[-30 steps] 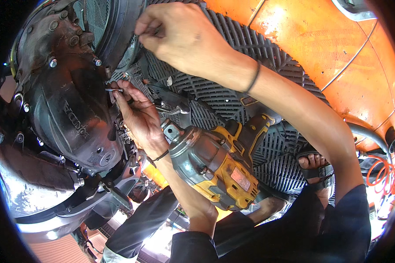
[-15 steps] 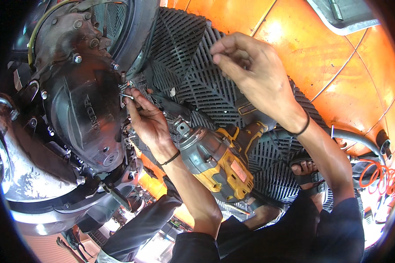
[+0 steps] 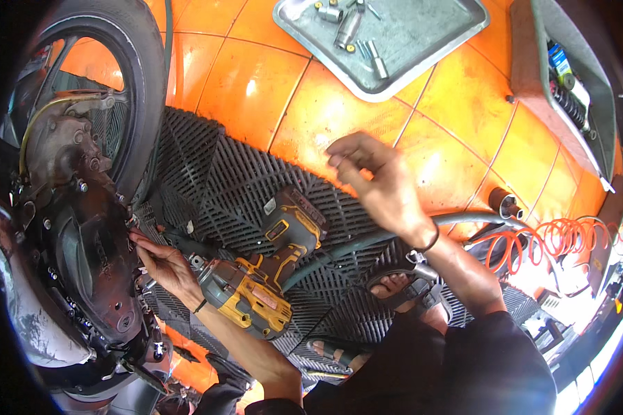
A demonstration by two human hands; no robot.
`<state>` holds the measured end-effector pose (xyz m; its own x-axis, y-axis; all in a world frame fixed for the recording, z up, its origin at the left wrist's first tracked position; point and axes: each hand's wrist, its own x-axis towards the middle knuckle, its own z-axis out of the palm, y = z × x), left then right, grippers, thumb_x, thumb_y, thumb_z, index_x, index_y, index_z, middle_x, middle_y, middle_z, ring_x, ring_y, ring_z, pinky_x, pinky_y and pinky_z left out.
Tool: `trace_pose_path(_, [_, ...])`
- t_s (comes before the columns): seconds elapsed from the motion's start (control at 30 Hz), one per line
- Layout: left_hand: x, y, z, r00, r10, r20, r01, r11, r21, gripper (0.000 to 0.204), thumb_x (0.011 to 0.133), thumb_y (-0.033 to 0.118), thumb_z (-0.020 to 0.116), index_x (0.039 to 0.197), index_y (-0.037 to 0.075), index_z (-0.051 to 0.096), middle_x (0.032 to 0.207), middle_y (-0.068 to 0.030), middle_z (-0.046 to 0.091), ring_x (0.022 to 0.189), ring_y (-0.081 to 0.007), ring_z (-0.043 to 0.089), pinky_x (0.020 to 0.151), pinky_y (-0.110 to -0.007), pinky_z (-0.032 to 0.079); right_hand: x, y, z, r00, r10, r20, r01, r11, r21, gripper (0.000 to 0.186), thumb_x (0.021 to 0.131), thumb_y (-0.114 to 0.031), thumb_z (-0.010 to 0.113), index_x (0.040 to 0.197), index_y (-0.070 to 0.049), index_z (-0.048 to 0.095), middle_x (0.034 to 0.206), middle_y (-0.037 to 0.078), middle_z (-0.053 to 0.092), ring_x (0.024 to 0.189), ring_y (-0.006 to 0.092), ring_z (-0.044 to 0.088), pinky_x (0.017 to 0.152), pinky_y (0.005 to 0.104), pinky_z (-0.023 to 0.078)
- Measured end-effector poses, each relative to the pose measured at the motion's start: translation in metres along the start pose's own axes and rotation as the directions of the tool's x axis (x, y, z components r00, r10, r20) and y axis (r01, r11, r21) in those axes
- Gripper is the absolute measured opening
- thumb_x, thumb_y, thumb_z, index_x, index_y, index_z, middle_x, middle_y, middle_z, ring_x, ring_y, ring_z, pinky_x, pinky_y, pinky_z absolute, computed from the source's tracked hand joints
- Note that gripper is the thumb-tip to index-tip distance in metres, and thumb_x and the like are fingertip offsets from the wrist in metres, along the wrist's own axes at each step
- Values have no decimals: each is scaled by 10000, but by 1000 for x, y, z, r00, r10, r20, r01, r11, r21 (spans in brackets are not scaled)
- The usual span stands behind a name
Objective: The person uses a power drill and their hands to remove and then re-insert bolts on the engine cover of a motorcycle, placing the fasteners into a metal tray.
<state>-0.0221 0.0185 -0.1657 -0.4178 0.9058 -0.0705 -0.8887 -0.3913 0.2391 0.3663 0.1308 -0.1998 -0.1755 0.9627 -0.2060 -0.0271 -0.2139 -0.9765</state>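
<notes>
My left hand (image 3: 165, 266) is at the right edge of a dark motorcycle engine cover (image 3: 93, 266), its thumb and fingers pinched on a small bolt that they mostly hide. Bolt heads stand out around the cover's rim. Over the mat's far edge hangs my right hand (image 3: 381, 183), thumb and fingers curled together; whatever they may hold is hidden. Beside my left wrist, a yellow and black cordless impact wrench (image 3: 256, 294) lies on the black ribbed rubber mat (image 3: 208, 173), its square drive close to that hand.
A metal tray (image 3: 422, 52) with sockets and small parts rests on the orange tiled floor. Right of it stands a grey bin (image 3: 533, 97) holding a shock absorber. A dark hose (image 3: 356, 245) and a coiled orange air hose (image 3: 561, 238) run at the right. The wheel (image 3: 142, 83) rises far left.
The view has swung right, bringing the whole tray and the bin into sight. My right hand has moved out over the orange floor's edge; my left stays at the cover's edge.
</notes>
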Motion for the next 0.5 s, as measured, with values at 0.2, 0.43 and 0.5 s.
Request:
trace_pose_path(0.2, [3, 13, -15, 999, -40, 9, 41, 983, -180, 504, 956, -57, 569, 1447, -16, 463, 1347, -127, 634, 1201, -194, 644, 1102, -356, 499, 73, -6, -52, 963, -222, -151, 140, 895, -423, 167, 871, -74, 693, 1028, -17, 685, 922, 121, 733, 774, 225, 710, 697, 370, 559])
trace_pose_path(0.43, [8, 23, -21, 983, -181, -37, 176, 978, -116, 439, 949, -11, 588, 1385, 7, 547, 1257, -107, 692, 1170, -193, 664, 1108, -374, 489, 142, 13, -79, 920, -392, -11, 114, 294, -949, 271, 836, -169, 699, 1046, -12, 628, 942, 187, 707, 886, 387, 691, 810, 495, 535])
trace_pose_path(0.5, [7, 31, -25, 987, -161, -13, 160, 986, -50, 480, 966, 3, 572, 1439, 32, 497, 1262, -86, 692, 1183, -185, 656, 1125, -404, 466, 152, 13, -80, 951, -307, 47, 104, 173, -979, 294, 841, -180, 687, 1064, -4, 615, 948, 191, 707, 912, 401, 682, 848, 501, 521])
